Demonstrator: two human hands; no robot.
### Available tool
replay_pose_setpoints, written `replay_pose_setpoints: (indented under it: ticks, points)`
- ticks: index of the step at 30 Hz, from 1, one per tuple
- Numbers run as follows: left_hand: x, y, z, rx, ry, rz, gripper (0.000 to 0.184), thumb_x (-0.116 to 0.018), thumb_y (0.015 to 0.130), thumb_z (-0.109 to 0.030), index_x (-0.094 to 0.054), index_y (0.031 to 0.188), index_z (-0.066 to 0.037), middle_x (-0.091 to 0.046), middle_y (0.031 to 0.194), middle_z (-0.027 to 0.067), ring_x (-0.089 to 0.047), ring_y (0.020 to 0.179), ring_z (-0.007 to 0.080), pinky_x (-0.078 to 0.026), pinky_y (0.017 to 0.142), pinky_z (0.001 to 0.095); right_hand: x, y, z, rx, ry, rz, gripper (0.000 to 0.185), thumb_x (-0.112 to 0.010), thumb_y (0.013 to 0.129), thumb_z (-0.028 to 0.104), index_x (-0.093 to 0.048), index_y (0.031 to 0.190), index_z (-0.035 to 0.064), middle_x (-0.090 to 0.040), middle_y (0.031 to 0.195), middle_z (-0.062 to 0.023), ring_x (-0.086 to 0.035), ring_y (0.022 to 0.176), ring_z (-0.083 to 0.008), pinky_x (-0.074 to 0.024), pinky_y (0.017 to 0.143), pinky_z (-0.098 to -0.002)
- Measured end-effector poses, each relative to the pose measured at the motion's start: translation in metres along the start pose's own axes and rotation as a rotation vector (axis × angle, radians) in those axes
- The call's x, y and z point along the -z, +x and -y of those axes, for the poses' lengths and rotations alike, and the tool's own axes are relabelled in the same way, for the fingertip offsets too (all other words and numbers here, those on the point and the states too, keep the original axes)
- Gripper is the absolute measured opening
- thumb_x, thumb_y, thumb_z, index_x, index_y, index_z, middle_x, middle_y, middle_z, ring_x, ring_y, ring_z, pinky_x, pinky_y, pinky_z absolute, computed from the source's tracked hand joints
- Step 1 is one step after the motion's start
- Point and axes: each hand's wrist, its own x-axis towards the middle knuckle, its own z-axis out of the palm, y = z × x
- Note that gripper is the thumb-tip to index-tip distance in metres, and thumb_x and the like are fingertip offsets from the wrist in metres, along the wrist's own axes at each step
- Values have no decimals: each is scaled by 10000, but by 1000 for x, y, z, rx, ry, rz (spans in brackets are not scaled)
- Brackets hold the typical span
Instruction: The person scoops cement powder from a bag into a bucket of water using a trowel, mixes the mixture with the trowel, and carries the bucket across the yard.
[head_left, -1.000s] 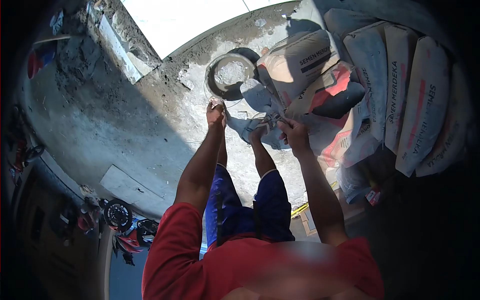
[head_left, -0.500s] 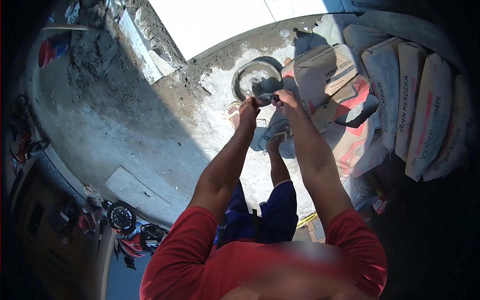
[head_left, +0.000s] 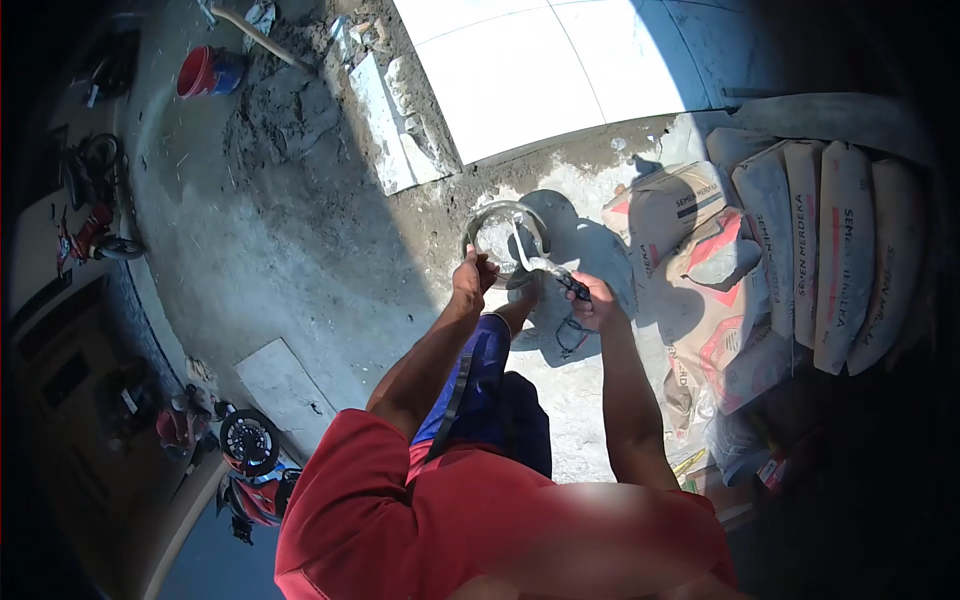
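Note:
A round dark bucket [head_left: 466,232] with grey-white material inside is at the end of my left arm. My left hand [head_left: 472,278] is curled at its near-left rim and appears to grip it. In my right hand [head_left: 597,303], to the bucket's lower right, is a hand tool [head_left: 531,263] with a black handle and a pale, curved metal part; its exact kind is unclear. The pale end reaches over the bucket's opening. My lower leg [head_left: 516,308] shows just below the bucket, which hides most of the foot.
Several cement sacks [head_left: 847,250] stand at the right, beside stacked, torn ones [head_left: 690,200]. White tiles [head_left: 520,80] lie at the top. A red bucket [head_left: 197,72], a wooden handle [head_left: 262,38] and wet mortar [head_left: 290,125] are upper left. Motorbikes [head_left: 250,445] stand at left.
My hands have moved apart; the right now holds the tool alone, pointing at the bucket. The left has come to the bucket's rim. The bucket sits closer to the tile corner, and my legs have shifted.

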Motion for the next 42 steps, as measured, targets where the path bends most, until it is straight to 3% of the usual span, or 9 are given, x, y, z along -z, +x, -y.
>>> replay_pose_setpoints:
  ticks: [4, 10, 17, 19, 23, 26, 35, 40, 42]
  points:
    - [116, -9, -22, -64, -106, 45, 362, -473, 962, -444, -569, 922, -98, -586, 663, 15, -636, 668, 218, -501, 630, 345, -50, -43, -42, 209, -133, 104, 222, -499, 954, 293, -535, 963, 74, -544, 638, -46, -373, 361, -88, -300, 343, -216]
    - [275, -37, -60, -60, -319, -208, 309, -465, 968, -440, -556, 874, -161, -560, 680, -13, -606, 732, 196, -440, 771, 409, -73, -51, -131, 655, -253, -211, 299, -518, 949, 349, -569, 878, 63, -560, 643, -48, -434, 414, -105, -343, 374, -253]
    - [492, -41, -94, -42, -647, -380, 410, -498, 937, -483, -439, 662, -184, -472, 595, -32, -515, 660, 184, -385, 795, 441, 20, -40, -317, 603, 125, -410, 237, -516, 942, 423, -560, 898, 194, -542, 695, 28, -477, 522, -77, -372, 431, -238]
    - [555, -43, -97, -59, -764, -465, 426, -510, 929, -481, -428, 639, -179, -454, 577, -27, -514, 662, 194, -387, 796, 456, 35, -53, -382, 487, 256, -556, 214, -472, 963, 401, -595, 898, 238, -505, 619, 28, -427, 450, -71, -295, 367, -236]
    - [691, -41, -101, -27, -861, -560, 334, -519, 911, -504, -483, 867, -174, -498, 789, -21, -510, 767, 163, -409, 819, 439, 40, -63, -503, 269, 74, -842, 179, -499, 936, 347, -607, 882, 214, -411, 498, 44, -367, 388, -90, -269, 348, -255]
    - [778, -43, -112, -35, -963, -586, 310, -482, 922, -479, -490, 929, -170, -472, 770, -16, -491, 739, 157, -432, 742, 411, -19, -48, -554, 14, -79, -970, 183, -539, 907, 350, -583, 824, 193, -414, 493, 28, -362, 374, -99, -269, 342, -266]
    - [934, -76, -169, -63, -1392, -724, 426, -423, 910, -475, -382, 625, -161, -385, 509, -29, -455, 528, 160, -458, 595, 338, -289, 110, -440, -40, -655, -935, 320, -657, 822, 359, -513, 649, 131, -423, 479, -17, -347, 333, -129, -266, 325, -300]
    - [978, -85, -254, 94, -1584, -773, 494, -452, 903, -560, -432, 669, -126, -406, 508, -6, -487, 532, 184, -495, 549, 320, -488, 256, -314, 275, -881, -938, 316, -624, 857, 366, -517, 702, 113, -464, 536, -15, -366, 355, -119, -253, 326, -268]
    - [987, -79, -283, 108, -1636, -737, 504, -476, 888, -569, -431, 675, -115, -402, 505, -1, -499, 536, 184, -493, 585, 351, -537, 305, -280, 534, -1128, -842, 361, -536, 901, 341, -577, 700, 43, -516, 530, -44, -483, 395, -172, -380, 372, -324]
